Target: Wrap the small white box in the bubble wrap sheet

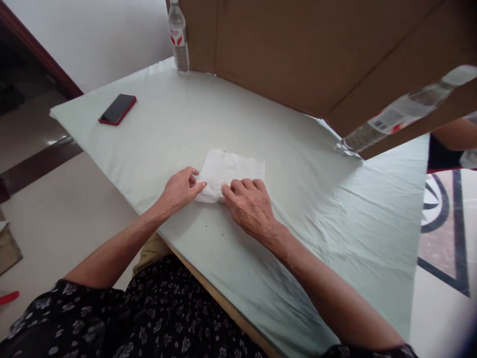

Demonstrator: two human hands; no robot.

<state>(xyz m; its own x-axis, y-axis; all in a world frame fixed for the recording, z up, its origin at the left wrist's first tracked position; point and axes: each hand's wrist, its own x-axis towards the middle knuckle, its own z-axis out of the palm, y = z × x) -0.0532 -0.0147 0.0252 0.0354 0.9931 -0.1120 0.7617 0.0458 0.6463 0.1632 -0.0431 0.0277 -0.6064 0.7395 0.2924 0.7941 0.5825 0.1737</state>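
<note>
A creased white sheet, like a paper tissue [234,164], lies spread on the pale green tablecloth. My left hand [181,189] is at its left edge, thumb and fingers apart, with the thumb tip over the paper. Over the near right part of the sheet rests my right hand [250,204], its fingers curled and thumb and forefinger close together. What those fingertips pinch, if anything, is hidden or too small to name. Two tiny dark specks [214,230] lie on the cloth between the sheet and the table's near edge.
A phone with a red case [118,109] lies at the far left. A tall cardboard panel [276,54] stands along the back, with a clear plastic bottle [180,44] at its left end and another bottle [395,119] at its right. Behind it shows part of another person's arm [454,134].
</note>
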